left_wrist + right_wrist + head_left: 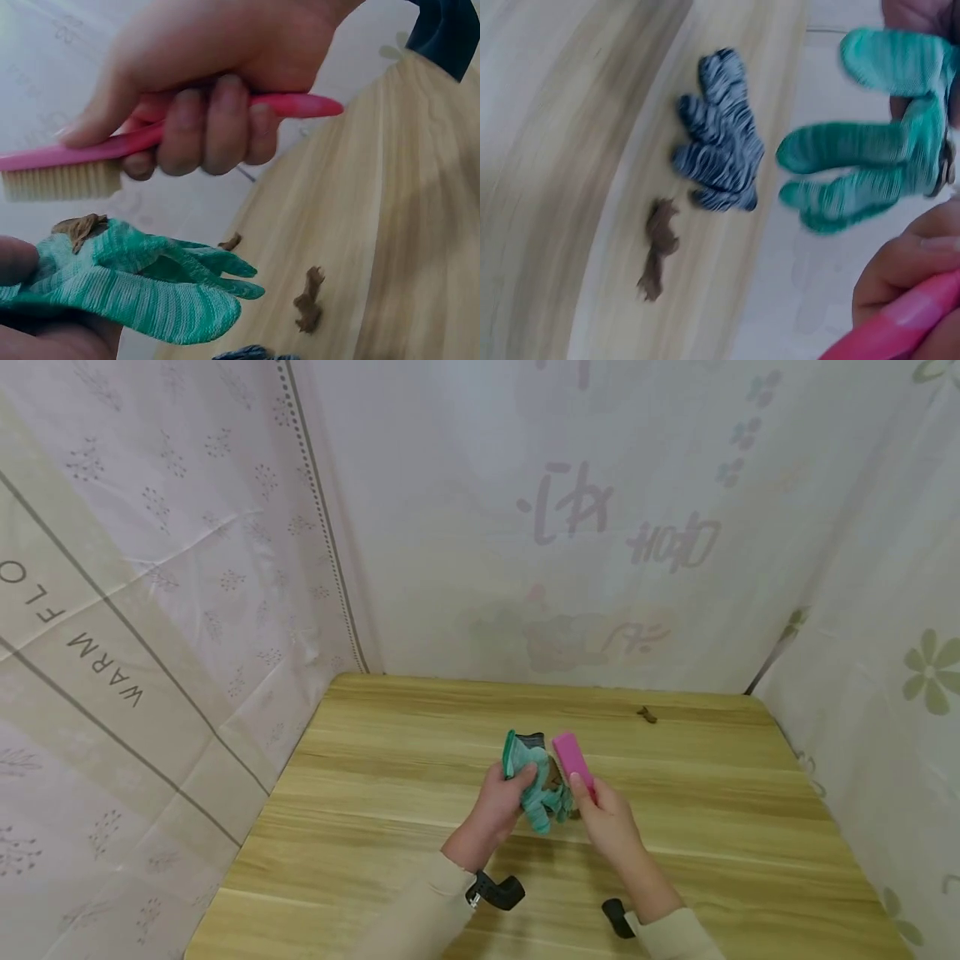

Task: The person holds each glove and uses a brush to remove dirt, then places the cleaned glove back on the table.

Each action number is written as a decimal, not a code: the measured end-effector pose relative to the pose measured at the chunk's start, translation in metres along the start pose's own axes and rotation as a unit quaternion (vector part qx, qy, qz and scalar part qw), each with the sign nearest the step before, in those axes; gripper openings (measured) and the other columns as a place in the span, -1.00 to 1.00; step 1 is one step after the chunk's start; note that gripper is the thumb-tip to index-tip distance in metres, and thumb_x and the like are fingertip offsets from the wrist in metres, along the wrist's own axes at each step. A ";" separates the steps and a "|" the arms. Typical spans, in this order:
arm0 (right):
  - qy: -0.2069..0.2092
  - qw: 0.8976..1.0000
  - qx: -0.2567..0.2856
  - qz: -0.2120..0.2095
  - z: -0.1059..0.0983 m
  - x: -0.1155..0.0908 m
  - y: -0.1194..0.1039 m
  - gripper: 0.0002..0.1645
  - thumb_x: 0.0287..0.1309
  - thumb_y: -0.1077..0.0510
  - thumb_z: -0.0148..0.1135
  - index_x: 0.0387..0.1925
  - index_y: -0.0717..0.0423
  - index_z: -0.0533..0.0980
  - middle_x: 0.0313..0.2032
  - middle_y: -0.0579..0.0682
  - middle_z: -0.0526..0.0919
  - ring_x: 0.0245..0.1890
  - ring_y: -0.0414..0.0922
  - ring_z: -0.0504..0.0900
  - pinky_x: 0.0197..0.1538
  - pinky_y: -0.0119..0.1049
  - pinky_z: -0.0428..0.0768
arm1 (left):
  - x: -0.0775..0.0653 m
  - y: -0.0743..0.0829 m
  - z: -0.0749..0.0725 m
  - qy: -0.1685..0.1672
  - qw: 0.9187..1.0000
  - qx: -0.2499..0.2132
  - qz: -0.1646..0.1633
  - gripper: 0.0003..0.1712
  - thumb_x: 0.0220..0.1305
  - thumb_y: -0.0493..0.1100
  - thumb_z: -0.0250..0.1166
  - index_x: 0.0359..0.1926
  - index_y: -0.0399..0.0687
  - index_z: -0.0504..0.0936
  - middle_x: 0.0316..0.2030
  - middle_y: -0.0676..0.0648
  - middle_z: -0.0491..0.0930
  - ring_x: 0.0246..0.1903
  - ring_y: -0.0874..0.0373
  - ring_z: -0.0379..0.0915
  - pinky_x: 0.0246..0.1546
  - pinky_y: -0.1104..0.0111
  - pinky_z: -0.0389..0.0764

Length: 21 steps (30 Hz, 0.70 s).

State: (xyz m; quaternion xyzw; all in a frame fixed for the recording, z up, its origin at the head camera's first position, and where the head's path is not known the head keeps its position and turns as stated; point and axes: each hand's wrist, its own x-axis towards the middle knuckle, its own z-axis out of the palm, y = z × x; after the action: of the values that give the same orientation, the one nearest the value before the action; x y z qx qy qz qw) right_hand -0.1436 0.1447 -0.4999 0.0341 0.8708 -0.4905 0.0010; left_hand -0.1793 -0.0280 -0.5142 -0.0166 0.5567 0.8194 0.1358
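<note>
My left hand (498, 806) grips a green-and-white knit glove (536, 785) by its cuff end, thumb on top; the glove's fingers hang loose. A crumpled brown scrap (79, 231) lies on the upper face of the glove. Above it, the right hand (609, 828) holds a pink brush (573, 758), fingers curled round the handle and thumb along its back. The pale bristles (64, 181) face down toward the glove, with a gap between them in the left wrist view. A black-and-white knit glove (724, 135) lies on the table.
On the wood-grain table (390, 760), one brown scrap (647, 715) lies toward the back right. In the right wrist view a brown scrap (660, 247) lies near the black-and-white glove. Patterned cloth (465, 527) hangs behind the table and along both sides.
</note>
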 end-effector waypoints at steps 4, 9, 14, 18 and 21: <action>0.014 1.000 -0.012 -0.007 0.006 -0.002 -0.007 -0.37 0.51 -0.30 -0.10 -0.18 0.19 0.53 -0.46 0.02 0.47 -0.44 -0.11 0.41 -0.34 -0.27 0.41 | 0.000 -0.004 0.007 0.020 1.000 -0.008 0.013 -0.78 0.46 -0.12 0.25 -0.10 -0.22 0.54 -0.29 0.01 0.61 -0.25 0.21 0.62 -0.18 0.35 0.67; 0.019 0.998 -0.052 -0.007 0.013 -0.006 -0.009 -0.36 0.49 -0.33 -0.09 -0.21 0.18 0.50 -0.48 0.02 0.45 -0.50 -0.09 0.39 -0.44 -0.27 0.35 | -0.001 -0.009 0.015 0.039 0.999 -0.013 0.032 -0.71 0.43 -0.09 0.29 -0.04 -0.24 0.56 -0.24 0.02 0.64 -0.21 0.22 0.62 -0.15 0.37 0.66; 0.042 0.993 -0.113 -0.006 0.016 -0.008 -0.005 -0.33 0.49 -0.35 -0.12 -0.13 0.17 0.52 -0.47 0.03 0.52 -0.49 -0.07 0.44 -0.46 -0.25 0.33 | -0.002 -0.012 0.018 0.073 0.997 -0.024 0.030 -0.60 0.48 -0.08 0.22 0.15 -0.26 0.45 -0.05 -0.09 0.63 -0.07 0.15 0.60 0.04 0.26 0.64; 0.045 0.990 -0.130 0.004 0.017 -0.008 -0.002 -0.33 0.48 -0.37 -0.13 -0.14 0.14 0.52 -0.48 0.02 0.53 -0.50 -0.07 0.45 -0.47 -0.24 0.33 | -0.002 -0.015 0.018 0.093 0.995 -0.031 0.022 -0.58 0.51 -0.06 0.18 0.20 -0.23 0.38 0.07 -0.14 0.58 0.05 0.11 0.56 0.16 0.21 0.59; 0.044 0.991 -0.128 0.015 0.017 -0.009 0.000 -0.32 0.47 -0.40 -0.15 -0.18 0.12 0.50 -0.49 0.01 0.52 -0.51 -0.07 0.44 -0.47 -0.25 0.32 | -0.002 -0.017 0.018 0.093 0.994 -0.043 0.032 -0.60 0.51 -0.07 0.17 0.17 -0.25 0.37 0.06 -0.14 0.57 0.05 0.12 0.55 0.14 0.25 0.58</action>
State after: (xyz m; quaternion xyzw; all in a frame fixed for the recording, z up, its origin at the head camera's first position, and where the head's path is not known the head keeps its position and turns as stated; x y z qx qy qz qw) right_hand -0.1355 0.1295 -0.5087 0.0681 0.9251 -0.3727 -0.0254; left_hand -0.1714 -0.0061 -0.5225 -0.0807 0.5311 0.8415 0.0566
